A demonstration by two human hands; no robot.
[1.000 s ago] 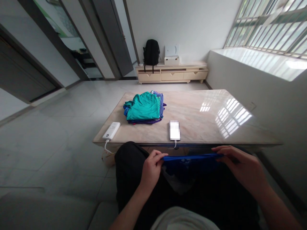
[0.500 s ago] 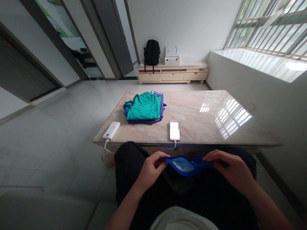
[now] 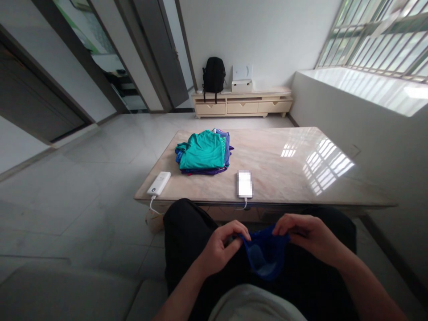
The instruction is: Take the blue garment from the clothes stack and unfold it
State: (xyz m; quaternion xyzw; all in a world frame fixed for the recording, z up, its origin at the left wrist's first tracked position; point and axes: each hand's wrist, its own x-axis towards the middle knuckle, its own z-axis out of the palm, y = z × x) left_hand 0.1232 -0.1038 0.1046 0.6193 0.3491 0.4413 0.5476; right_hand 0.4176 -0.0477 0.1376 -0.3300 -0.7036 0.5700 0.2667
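Note:
A small royal-blue cloth garment [image 3: 265, 254] hangs in a sagging fold over my lap, pinched at its top edge by both hands. My left hand [image 3: 222, 247] grips its left side, and my right hand [image 3: 310, 236] grips its right side. Below them are my black trousers [image 3: 183, 223]. Beyond my knees, a folded stack of clothes [image 3: 202, 151] with a teal garment on top lies on a pink marble table [image 3: 284, 178]. A white power bank [image 3: 158, 183] and a phone [image 3: 244, 183] with a blurred screen lie near the table's front edge, each with a cable.
A low cream cabinet [image 3: 242, 107] stands against the far wall, with a black backpack [image 3: 214, 76] and a white box [image 3: 242, 78] on it. A barred window [image 3: 374, 35] is at the right, doorways are at the left, and a grey sofa seat [image 3: 67, 294] is at the lower left.
My hands have moved closer together. The blue garment, stretched wide a moment ago, now sags in a narrower fold.

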